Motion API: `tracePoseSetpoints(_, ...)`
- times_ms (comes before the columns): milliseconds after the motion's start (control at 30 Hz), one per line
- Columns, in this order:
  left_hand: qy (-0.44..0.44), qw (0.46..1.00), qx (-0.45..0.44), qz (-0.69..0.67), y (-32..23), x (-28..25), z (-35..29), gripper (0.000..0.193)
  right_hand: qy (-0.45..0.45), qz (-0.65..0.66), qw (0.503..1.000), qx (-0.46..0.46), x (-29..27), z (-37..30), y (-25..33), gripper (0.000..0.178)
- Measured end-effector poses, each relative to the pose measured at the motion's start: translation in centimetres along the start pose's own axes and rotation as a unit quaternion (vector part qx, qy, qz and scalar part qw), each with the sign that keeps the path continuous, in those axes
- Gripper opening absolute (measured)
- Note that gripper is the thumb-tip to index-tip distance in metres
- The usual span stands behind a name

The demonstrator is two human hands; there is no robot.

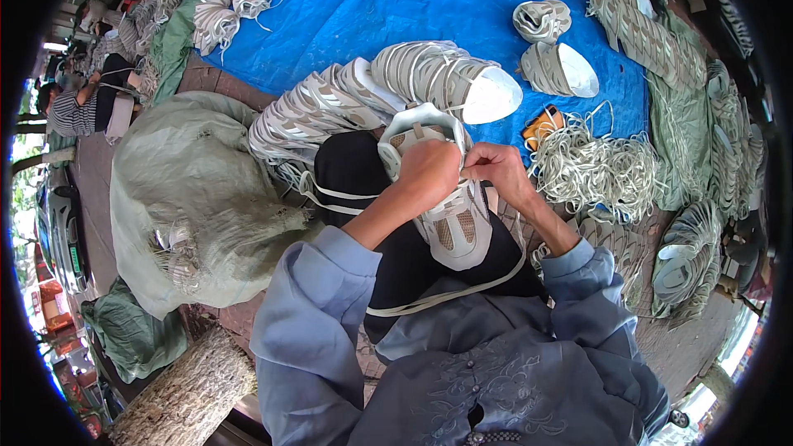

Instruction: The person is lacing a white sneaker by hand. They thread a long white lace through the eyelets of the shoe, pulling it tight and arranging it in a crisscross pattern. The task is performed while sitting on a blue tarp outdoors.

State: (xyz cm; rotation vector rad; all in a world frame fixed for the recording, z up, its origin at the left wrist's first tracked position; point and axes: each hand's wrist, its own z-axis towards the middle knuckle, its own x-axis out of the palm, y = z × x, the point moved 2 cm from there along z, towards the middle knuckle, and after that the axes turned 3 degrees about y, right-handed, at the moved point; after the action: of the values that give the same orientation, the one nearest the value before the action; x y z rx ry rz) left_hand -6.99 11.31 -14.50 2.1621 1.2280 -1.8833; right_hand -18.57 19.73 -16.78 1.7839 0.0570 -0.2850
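A white and beige shoe upper (450, 227) lies across my lap, toe toward me. My left hand (428, 172) presses down on its middle, fingers closed over the lacing area. My right hand (497, 167) pinches a pale shoelace (446, 293) at the same spot, close against the left hand. The lace loops down over my dark trousers and out to both sides. A stacked row of similar uppers (388, 87) lies just beyond my knees.
A heap of loose pale laces (591, 172) lies to the right on a blue tarp (396, 0). A large grey-green sack (194, 190) bulges at left. More stacked uppers (640, 29) line the right side and the far left. Another person (83, 107) sits at far left.
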Motion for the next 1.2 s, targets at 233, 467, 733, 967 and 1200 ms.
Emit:
tracePoseSetpoints(233, 0.014, 0.997, 0.056, -0.043, 1.3, -2.0, -1.4, 0.012, 0.017, -0.017, 1.0, -0.007, 0.2, -0.2, 1.6, 0.007)
tracePoseSetpoints(467, 0.065, 0.785, -0.064, -0.613, 5.2, -9.3, -10.5, 0.012, -0.055, -0.174, 0.962, -0.203, 0.0, -0.9, 3.9, 0.013)
tracePoseSetpoints(733, -0.051, 0.59, -0.04, -0.805, 2.5, -7.3, -11.3, 0.013, 0.106, -0.105, 0.967, -0.206, 6.4, 0.4, 7.6, 0.013)
tracePoseSetpoints(967, -0.434, 0.359, 0.079, -0.822, 23.4, -9.4, -20.9, 0.011, -0.1, 0.306, 0.942, -0.093, -17.1, 8.5, 3.1, 0.019)
tracePoseSetpoints(1200, -0.495, 0.546, -0.284, -0.614, 40.0, -8.9, -32.0, 0.014, -0.243, 0.332, 0.911, -0.033, -35.3, 6.5, -7.8, 0.017)
